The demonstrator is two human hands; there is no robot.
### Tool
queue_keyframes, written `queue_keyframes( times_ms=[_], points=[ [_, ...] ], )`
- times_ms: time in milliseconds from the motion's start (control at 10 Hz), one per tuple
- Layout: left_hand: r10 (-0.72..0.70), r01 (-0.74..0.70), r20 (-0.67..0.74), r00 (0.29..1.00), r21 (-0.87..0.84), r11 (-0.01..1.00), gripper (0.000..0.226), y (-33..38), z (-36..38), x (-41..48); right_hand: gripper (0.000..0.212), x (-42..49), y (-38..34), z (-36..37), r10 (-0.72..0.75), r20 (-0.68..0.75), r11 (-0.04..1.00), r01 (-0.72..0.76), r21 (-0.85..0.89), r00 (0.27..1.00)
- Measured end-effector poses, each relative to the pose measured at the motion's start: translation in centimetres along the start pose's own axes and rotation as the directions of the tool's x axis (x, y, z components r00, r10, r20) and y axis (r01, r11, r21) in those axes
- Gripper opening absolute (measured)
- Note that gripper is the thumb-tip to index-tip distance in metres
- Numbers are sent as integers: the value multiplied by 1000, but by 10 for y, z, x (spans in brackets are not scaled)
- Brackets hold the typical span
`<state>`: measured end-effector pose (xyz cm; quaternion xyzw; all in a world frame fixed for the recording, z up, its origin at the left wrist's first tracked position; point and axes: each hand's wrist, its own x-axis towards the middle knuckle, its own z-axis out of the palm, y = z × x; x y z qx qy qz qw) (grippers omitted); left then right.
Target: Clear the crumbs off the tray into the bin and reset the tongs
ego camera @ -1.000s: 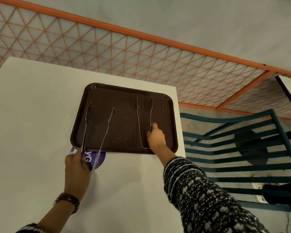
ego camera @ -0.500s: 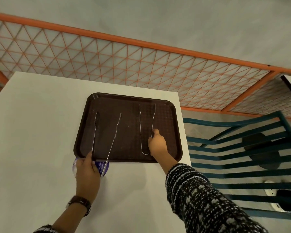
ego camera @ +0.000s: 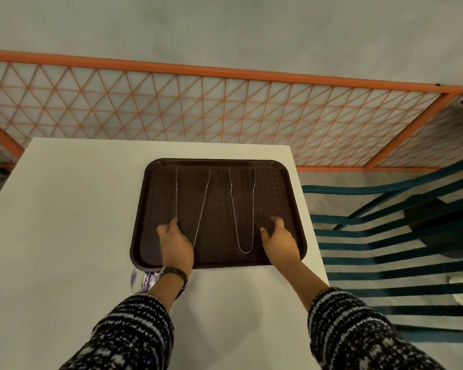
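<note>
A dark brown tray (ego camera: 292, 198) lies on the white table (ego camera: 64, 222), near its right edge. Two thin metal tongs rest on it, tips pointing away from me. The left tongs (ego camera: 202, 206) are spread wide, and my left hand (ego camera: 175, 244) covers their hinge end with fingers curled on the left arm. The right tongs (ego camera: 253, 209) lie free, with the U-shaped hinge end nearest me. My right hand (ego camera: 278, 243) hovers over the tray just right of them, fingers apart, holding nothing. A few faint specks show on the tray.
A purple printed label (ego camera: 145, 279) sticks out from under the tray's front left corner. A blue slatted chair (ego camera: 385, 236) stands right of the table. An orange mesh fence (ego camera: 225, 116) runs behind the table's far edge.
My left hand slid the left tongs forward, so they now lie wholly on the tray. My right hand let go of the right tongs and moved a little right.
</note>
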<state>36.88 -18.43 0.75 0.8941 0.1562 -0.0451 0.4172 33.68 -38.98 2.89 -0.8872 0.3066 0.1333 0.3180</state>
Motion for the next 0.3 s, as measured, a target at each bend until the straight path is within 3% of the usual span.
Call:
queue_keyframes(
  times_ms=[100,300],
  points=[
    [-53,51,39,998,29,998,46,-5,4,6,46,-5,6,1,18,10,1000,-18,5,1000],
    [-27,26,-48,998,-32,999,20,-6,9,6,45,-10,8,2,-6,1,1000,6,7,1000]
  ],
)
